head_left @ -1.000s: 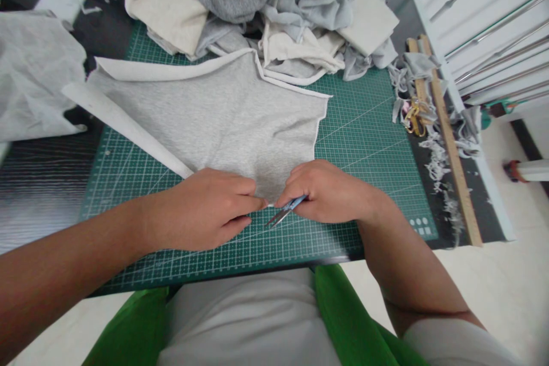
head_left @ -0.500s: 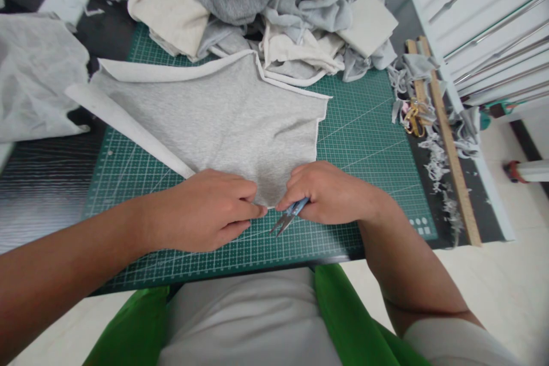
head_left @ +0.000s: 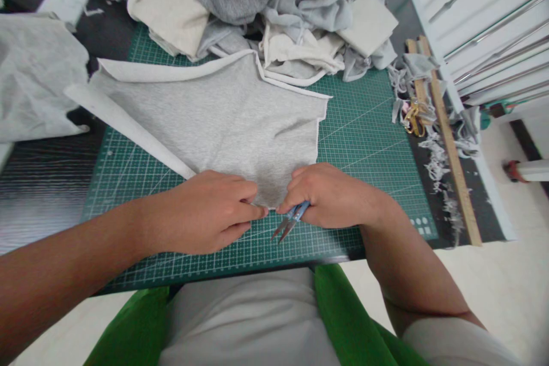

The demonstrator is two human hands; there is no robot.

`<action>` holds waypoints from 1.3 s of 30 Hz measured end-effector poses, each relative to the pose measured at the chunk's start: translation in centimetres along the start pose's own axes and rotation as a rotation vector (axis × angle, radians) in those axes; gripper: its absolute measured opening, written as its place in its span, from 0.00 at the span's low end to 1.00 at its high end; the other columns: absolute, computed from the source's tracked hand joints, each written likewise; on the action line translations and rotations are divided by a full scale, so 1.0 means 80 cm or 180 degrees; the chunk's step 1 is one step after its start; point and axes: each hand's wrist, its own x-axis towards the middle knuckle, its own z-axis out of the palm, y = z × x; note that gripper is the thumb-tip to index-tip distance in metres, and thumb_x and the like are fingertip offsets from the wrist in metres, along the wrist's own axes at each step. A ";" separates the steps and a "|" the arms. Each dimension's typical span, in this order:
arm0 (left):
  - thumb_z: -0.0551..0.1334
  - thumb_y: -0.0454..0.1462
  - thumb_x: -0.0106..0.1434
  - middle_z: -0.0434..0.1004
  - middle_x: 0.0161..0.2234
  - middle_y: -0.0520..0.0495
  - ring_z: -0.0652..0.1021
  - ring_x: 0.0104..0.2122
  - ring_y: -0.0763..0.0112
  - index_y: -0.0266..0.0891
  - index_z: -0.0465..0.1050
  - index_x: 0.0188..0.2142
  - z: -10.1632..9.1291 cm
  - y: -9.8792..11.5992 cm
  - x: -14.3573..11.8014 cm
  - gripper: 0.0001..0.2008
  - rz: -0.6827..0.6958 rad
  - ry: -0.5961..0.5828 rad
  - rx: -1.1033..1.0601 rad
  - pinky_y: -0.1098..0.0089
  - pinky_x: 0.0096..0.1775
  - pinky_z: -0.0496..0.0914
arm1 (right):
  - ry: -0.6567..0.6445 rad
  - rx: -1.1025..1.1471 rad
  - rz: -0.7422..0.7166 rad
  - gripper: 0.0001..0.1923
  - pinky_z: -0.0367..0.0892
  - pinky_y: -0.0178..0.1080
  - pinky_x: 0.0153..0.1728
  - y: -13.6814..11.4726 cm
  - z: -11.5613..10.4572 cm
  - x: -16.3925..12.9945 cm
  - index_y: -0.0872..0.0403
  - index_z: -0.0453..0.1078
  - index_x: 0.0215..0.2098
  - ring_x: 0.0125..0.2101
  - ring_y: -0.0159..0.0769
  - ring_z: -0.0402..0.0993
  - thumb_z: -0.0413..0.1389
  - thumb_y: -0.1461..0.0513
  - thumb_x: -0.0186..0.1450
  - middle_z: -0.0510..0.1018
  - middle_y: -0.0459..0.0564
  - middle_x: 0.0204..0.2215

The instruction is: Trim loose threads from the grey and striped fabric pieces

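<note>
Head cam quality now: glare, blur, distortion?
Head view, all: pale, streaky sheen on the black table at left; light soft and even, shadows faint; snips legible, no marked motion blur; wide-angle perspective, green mat flaring toward the wearer; scraps at right too soft to separate into threads.

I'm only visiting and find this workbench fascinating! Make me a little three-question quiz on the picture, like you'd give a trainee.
1. Which hand holds the blue-handled snips: the left hand or the right hand?
2. True or false: the long wooden strip lies to the right of the grey cloth, as the camera sees it.
3. Fill in the colour: the green cutting mat is printed with a grid of ____ lines.

Key:
1. The right hand.
2. True.
3. White.
</note>
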 end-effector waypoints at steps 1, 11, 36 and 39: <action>0.57 0.40 0.65 0.67 0.31 0.49 0.67 0.27 0.70 0.47 0.72 0.48 0.000 0.001 0.000 0.13 -0.0007 -0.0033 0.0001 0.69 0.26 0.55 | -0.0001 0.0004 -0.0008 0.22 0.57 0.35 0.36 0.000 0.000 0.000 0.45 0.78 0.42 0.35 0.33 0.71 0.54 0.71 0.56 0.81 0.43 0.31; 0.57 0.42 0.65 0.66 0.32 0.50 0.67 0.28 0.69 0.53 0.65 0.56 0.000 0.007 0.001 0.19 -0.0189 -0.0084 -0.0026 0.68 0.28 0.54 | -0.0013 0.0021 -0.0092 0.14 0.55 0.36 0.34 -0.004 -0.001 -0.002 0.47 0.78 0.41 0.32 0.33 0.70 0.55 0.65 0.60 0.79 0.45 0.27; 0.57 0.42 0.66 0.67 0.33 0.49 0.68 0.30 0.69 0.52 0.67 0.55 0.002 0.009 0.000 0.18 -0.0201 0.0011 0.0077 0.69 0.29 0.57 | 0.0613 -0.0278 0.0780 0.27 0.42 0.36 0.25 0.009 -0.005 0.008 0.56 0.68 0.20 0.19 0.26 0.51 0.48 0.47 0.68 0.61 0.41 0.15; 0.57 0.43 0.66 0.66 0.33 0.50 0.68 0.30 0.69 0.52 0.67 0.55 0.002 0.008 0.000 0.17 -0.0198 -0.0008 0.0077 0.69 0.29 0.56 | 0.0610 -0.0482 0.0817 0.27 0.42 0.37 0.25 0.008 -0.002 0.010 0.55 0.70 0.20 0.20 0.26 0.52 0.48 0.46 0.67 0.64 0.43 0.15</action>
